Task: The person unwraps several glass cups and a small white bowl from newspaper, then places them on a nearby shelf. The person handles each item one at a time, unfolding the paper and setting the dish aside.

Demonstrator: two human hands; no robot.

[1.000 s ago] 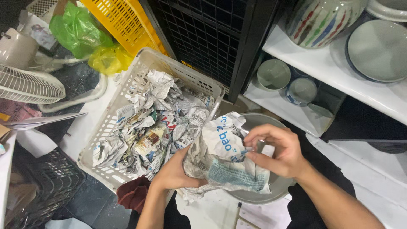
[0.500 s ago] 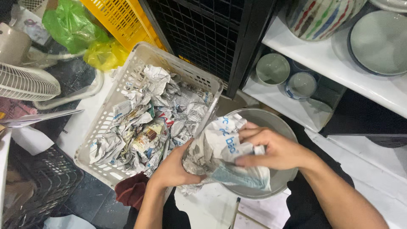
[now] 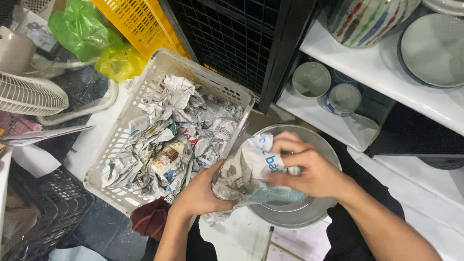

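Both hands work a crumpled sheet of newspaper (image 3: 246,176) over a grey bowl (image 3: 309,212). My left hand (image 3: 203,191) grips the paper bundle from the left and below. My right hand (image 3: 304,169) presses on the paper from the right, its fingers curled over the top. What the paper wraps is hidden. Just to the left stands a white plastic basket (image 3: 145,92) filled with several crumpled newspaper pieces (image 3: 169,140).
A white shelf (image 3: 386,72) at the right holds a large grey plate (image 3: 432,48), a striped jar (image 3: 367,17) and small bowls (image 3: 311,79). A black wire rack (image 3: 241,38), a yellow crate (image 3: 135,21), green and yellow bags and a fan (image 3: 29,94) lie behind and left.
My right hand has moved down onto the paper and closed over it. The paper is more bunched against my left hand. The view has shifted slightly.
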